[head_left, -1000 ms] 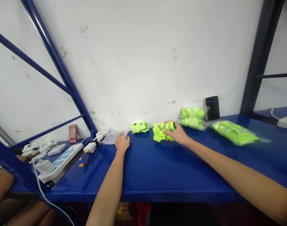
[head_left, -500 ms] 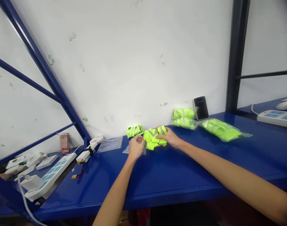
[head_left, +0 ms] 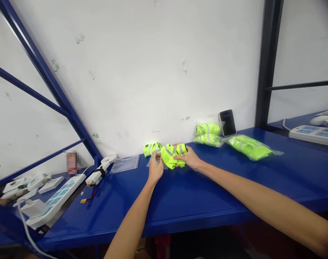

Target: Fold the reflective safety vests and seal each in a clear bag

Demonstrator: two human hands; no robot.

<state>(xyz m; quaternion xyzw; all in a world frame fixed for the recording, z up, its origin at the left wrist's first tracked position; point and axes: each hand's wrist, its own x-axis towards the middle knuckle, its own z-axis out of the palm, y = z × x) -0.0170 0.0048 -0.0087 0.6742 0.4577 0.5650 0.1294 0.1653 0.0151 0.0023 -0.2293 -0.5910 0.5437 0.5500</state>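
Right hand (head_left: 191, 158): fingers wrapped on yellow vest (head_left: 168, 157), which sits between both hands over blue table (head_left: 207, 187). Left hand (head_left: 156, 168): fingertips narrow, pinching clear bag (head_left: 148, 164) at vest's left edge. Behind, 1 yellow roll (head_left: 150, 148) near wall (head_left: 142, 72). Flat bag (head_left: 124, 164) farther left, beside fan (head_left: 109, 159). Right side: 3 bagged rolls (head_left: 248, 146), 2 stacked, 1 nearer.

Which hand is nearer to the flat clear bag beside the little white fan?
The left hand: it is to the right of the flat clear bag, apart from it. The right hand is farther right, holding the bright yellow bundle.
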